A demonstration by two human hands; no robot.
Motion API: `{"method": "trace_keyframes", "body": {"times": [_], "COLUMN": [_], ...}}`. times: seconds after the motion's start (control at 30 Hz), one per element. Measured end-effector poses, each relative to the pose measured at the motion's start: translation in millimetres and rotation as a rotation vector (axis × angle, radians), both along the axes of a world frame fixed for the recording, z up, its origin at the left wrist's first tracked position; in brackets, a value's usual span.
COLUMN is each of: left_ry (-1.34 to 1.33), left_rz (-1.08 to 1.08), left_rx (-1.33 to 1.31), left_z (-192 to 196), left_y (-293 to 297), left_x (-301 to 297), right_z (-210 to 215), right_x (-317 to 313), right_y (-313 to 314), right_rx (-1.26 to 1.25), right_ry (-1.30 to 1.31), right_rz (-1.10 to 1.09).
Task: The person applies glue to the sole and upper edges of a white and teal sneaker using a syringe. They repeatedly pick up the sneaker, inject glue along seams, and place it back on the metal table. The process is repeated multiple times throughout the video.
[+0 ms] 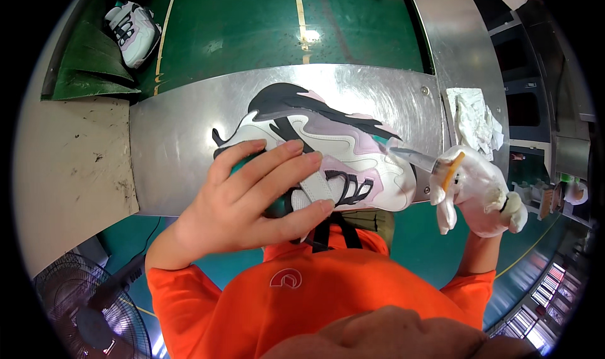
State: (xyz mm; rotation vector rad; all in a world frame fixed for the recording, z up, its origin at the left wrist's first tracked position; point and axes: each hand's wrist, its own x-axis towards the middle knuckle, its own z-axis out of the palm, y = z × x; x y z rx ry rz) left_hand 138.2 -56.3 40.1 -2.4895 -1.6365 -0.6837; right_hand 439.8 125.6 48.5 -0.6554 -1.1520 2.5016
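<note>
A white, lilac and black sneaker [372,163] lies tilted on its side on the metal bench, its dark sole edge turned away from me and its toe to the right. My bare left hand [261,192] grips it at the heel and collar, with the fingers across its upper side and the thumb by the tongue. White glove covers my right hand [476,185], which is closed around a slim pointed tool [413,156] with a silvery blade-like end and some orange near the grip. The tip of that tool meets the sneaker's side near the sole, close to the toe.
Beyond the metal bench [183,138] runs a green conveyor belt [239,25] with yellow lines. A similar sneaker [133,34] sits at its far left. Crumpled white cloth [469,116] lies on the right ledge. A black fan [94,315] stands at the lower left.
</note>
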Motion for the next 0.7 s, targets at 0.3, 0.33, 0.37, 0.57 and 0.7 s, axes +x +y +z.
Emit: {"method": "trace_keyframes", "body": {"times": [0.3,0.33,0.37,0.57,0.7], "left_ry": [0.082,0.086,0.092,0.049,0.176], "left_rz": [0.041,0.044,0.045,0.028,0.053], "left_rx": [-0.09,-0.101,-0.112,-0.156,-0.207], "left_z": [15,16,16,24,31], "left_y": [5,5,6,15,14], "left_x": [6,7,7,13,22], "right_z": [-16,-19,-24,-46,-61], "right_x": [26,31,36,57,66], "right_y": [-3,-4,-5,-12,-16], "right_rx": [-0.024,-0.032,-0.04,-0.102,-0.152], "right_ry": [0.039,0.06,0.083,0.168,0.256], "right_rz": [-0.053,-0.063,-0.076,-0.126,-0.136]}}
